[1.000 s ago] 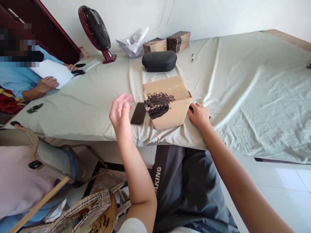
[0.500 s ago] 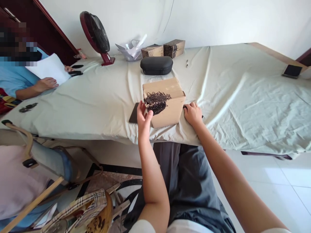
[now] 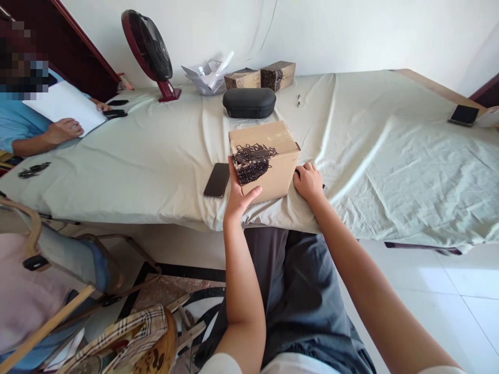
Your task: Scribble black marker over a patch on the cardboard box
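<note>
A brown cardboard box point(image 3: 278, 171) stands in front of me near the table's front edge, turned at an angle. Black looping scribbles cover its left corner, on the top and the front. My left hand point(image 3: 238, 197) holds that corner, fingers along the left side and thumb across the lower front. To the right of the box, my right hand point(image 3: 309, 182) rests on the cloth, its fingers curled over a slim black pen-like item point(image 3: 324, 186). Most of that item is hidden; only its dark ends show. A dark phone point(image 3: 217, 180) lies left of my left hand.
Behind the box sits a black zip case point(image 3: 249, 103). Two scribbled boxes point(image 3: 278, 76), a clear plastic basket point(image 3: 208, 80) and a fan point(image 3: 150, 52) stand along the wall. At left, another person's hand point(image 3: 64, 130) holds white paper point(image 3: 72, 106). A tablet-like device point(image 3: 463, 115) lies far right.
My left hand has slid lower and rightward on the box, its thumb now along the lower front. The box has shifted slightly rightward, and more of the phone shows. My right hand stays put.
</note>
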Action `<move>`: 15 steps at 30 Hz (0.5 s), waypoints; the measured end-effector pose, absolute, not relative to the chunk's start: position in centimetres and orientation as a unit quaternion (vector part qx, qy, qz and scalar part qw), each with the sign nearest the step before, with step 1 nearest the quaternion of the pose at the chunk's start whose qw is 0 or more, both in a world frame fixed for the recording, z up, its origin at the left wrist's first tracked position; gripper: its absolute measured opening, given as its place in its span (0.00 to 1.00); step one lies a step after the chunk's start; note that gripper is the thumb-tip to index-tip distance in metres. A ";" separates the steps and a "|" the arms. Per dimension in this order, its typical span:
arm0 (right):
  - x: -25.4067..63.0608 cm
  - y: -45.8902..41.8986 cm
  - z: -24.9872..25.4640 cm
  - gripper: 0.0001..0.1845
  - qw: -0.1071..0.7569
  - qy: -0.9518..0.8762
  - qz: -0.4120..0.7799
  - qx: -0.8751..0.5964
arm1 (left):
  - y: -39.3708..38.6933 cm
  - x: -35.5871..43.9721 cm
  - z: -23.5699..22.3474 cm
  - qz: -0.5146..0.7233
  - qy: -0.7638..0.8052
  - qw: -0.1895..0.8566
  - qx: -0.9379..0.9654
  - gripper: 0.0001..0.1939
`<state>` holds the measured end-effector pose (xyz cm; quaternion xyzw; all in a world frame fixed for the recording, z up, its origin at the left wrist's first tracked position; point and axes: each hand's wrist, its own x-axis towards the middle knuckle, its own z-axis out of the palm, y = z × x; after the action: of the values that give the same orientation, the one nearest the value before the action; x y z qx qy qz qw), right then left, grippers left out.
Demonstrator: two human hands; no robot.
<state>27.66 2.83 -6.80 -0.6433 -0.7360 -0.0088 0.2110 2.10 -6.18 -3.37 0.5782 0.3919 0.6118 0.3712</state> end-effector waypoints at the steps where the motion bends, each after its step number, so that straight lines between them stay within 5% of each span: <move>1: 27.7 2.8 -6.8 0.22 0.212 -0.736 -0.010 -0.643 | -6.1 2.0 -3.5 0.611 0.392 0.371 0.579 0.65; 10: 27.6 2.9 -6.9 0.21 0.213 -0.732 -0.009 -0.647 | -5.1 2.3 -5.6 0.635 0.399 0.369 0.549 0.63; 15: 27.5 2.9 -6.8 0.21 0.207 -0.731 -0.012 -0.650 | -4.9 2.1 -6.7 0.646 0.404 0.335 0.554 0.42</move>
<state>27.51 2.88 -6.77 -0.6497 -0.7313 -0.0121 0.2073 2.14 -4.92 -6.73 0.5541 0.4035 0.6463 0.3353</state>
